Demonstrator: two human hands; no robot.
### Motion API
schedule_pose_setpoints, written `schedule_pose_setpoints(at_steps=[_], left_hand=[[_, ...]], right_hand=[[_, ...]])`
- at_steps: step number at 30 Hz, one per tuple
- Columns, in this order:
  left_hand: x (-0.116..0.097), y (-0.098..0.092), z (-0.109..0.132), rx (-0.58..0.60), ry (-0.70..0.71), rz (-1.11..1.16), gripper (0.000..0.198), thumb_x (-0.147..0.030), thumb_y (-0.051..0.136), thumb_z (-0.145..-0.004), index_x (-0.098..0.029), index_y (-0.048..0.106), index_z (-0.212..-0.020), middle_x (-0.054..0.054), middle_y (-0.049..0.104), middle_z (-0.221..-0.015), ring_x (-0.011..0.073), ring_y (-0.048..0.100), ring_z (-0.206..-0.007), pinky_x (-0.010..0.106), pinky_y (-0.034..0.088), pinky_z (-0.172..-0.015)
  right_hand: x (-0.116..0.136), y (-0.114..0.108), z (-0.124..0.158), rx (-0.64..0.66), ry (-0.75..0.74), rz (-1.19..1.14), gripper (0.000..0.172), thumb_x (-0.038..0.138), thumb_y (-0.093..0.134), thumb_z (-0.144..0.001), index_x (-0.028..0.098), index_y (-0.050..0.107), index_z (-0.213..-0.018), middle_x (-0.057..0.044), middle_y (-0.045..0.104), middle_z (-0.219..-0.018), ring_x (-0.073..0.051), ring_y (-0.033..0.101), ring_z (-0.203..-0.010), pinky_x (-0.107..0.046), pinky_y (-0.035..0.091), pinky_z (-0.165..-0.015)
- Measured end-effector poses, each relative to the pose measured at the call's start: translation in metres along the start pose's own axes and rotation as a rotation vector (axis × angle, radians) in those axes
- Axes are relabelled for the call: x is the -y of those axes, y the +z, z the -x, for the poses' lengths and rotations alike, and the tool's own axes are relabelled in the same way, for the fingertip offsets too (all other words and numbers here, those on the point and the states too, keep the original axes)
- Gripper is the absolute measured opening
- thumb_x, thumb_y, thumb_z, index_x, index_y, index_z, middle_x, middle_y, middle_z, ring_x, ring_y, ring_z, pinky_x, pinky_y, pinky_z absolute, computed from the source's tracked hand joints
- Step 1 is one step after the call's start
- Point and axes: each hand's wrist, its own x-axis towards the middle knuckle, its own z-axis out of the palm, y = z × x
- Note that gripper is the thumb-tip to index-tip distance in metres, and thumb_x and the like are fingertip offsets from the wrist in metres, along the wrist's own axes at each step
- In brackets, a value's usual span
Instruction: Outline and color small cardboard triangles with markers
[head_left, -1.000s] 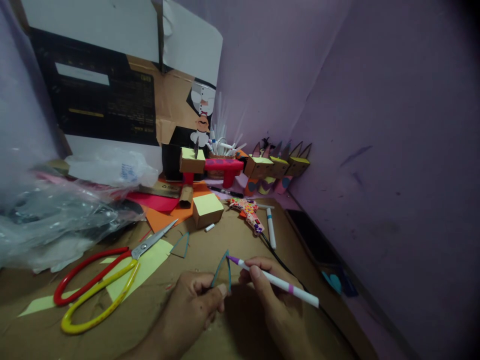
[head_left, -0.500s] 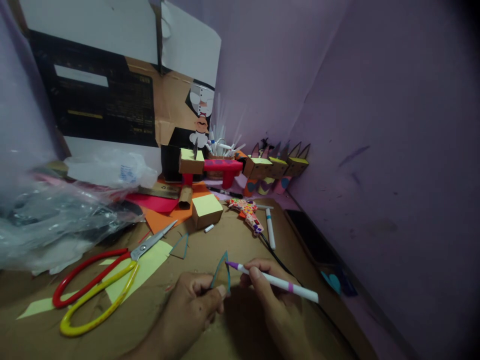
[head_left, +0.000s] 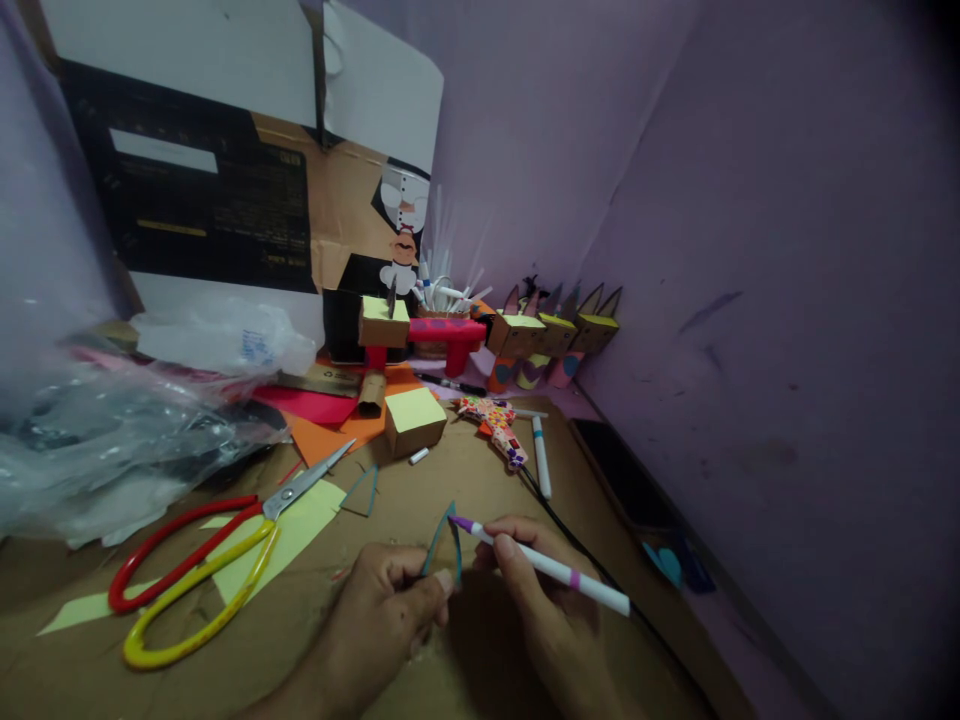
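A small pointed cardboard piece (head_left: 444, 545), brown with a teal edge, stands upright at 6 o'clock on the matte cardboard mat (head_left: 465, 480). The left hand (head_left: 382, 610) pinches it between thumb and fingers. The right hand (head_left: 544, 605) has its fingers wrapped round a smooth white marker (head_left: 555, 572), and the purple tip seems to touch the piece's right edge. The marker has dipped slightly since half a second ago. Glossy red-and-yellow scissors (head_left: 195, 575) lie at the piece's 9 o'clock.

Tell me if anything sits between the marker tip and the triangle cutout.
Nothing visible does. The marker in the right hand has its purple tip at the triangle cutout pinched by the left hand. The scissors lie well off to the left.
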Motion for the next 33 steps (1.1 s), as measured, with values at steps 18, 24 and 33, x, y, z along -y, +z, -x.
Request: schedule_pose_setpoints(at_steps=[18,24,33], left_hand=[[0.0037,0.0021,-0.0016,0.014,0.032,0.057,0.033,-0.041,0.048,-0.070,-0.016,0.049,-0.049,-0.008,0.034,-0.032,0.0050,0.025,-0.031,0.020,0.018,-0.038],[0.0044,0.0019,-0.0025,0.010,0.041,0.073,0.027,-0.034,0.047,-0.069,-0.016,0.048,-0.050,-0.008,0.033,-0.033,0.0048,0.025,-0.031,0.020,0.018,-0.036],[0.0085,0.0025,-0.0031,0.024,0.035,0.093,0.025,-0.032,0.047,-0.071,-0.016,0.047,-0.051,-0.009,0.034,-0.036,0.0040,0.025,-0.031,0.019,0.016,-0.036]], right_hand=[[0.0059,0.0016,0.0044,0.002,-0.024,0.035,0.023,0.035,0.053,-0.077,0.018,0.066,-0.068,-0.002,0.063,-0.056,-0.015,0.059,-0.054,-0.022,0.042,-0.052],[0.0065,0.0023,0.0056,0.078,-0.044,0.010,0.022,0.032,0.054,-0.076,0.018,0.065,-0.065,0.000,0.062,-0.053,-0.013,0.057,-0.051,-0.021,0.040,-0.050],[0.0070,0.0016,0.0045,0.068,-0.031,-0.003,0.021,0.032,0.053,-0.077,0.017,0.065,-0.067,-0.001,0.063,-0.055,-0.014,0.058,-0.053,-0.021,0.042,-0.051]])
